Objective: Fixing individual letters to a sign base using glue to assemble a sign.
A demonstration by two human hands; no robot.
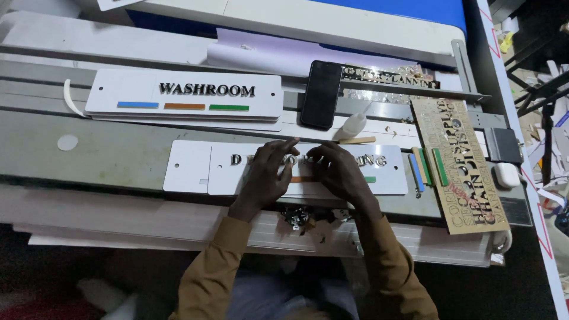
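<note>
Now, head view, hands: both forearms in tan sleeves come up from the bottom edge and meet over the middle of the white sign plate [385, 178].
Left hand [268, 175]: lies palm down on the plate, fingers spread and stretched forward across the raised dark letters; it presses flat and grips nothing.
Right hand [342, 172]: palm down just beside the left, fingers curled onto the letters; whether a letter is pinched beneath the fingertips cannot be told.
White sign plate: lies flat and lengthwise on the grey tabletop [106, 160], with dark letters showing either side of the hands and an orange strip and a green strip peeking out under them.
Finished sign [184, 93]: a second white plate with dark lettering and blue, orange and green bars, farther back on the left.
Phone [320, 93]: black, face up, behind the hands.
Glue bottle [354, 125]: small, white, lying tilted just beyond the right hand.
Wooden letter sheet [462, 163]: brown board of cut lettering, right of the plate, with loose coloured strips [428, 169] between them.
</note>
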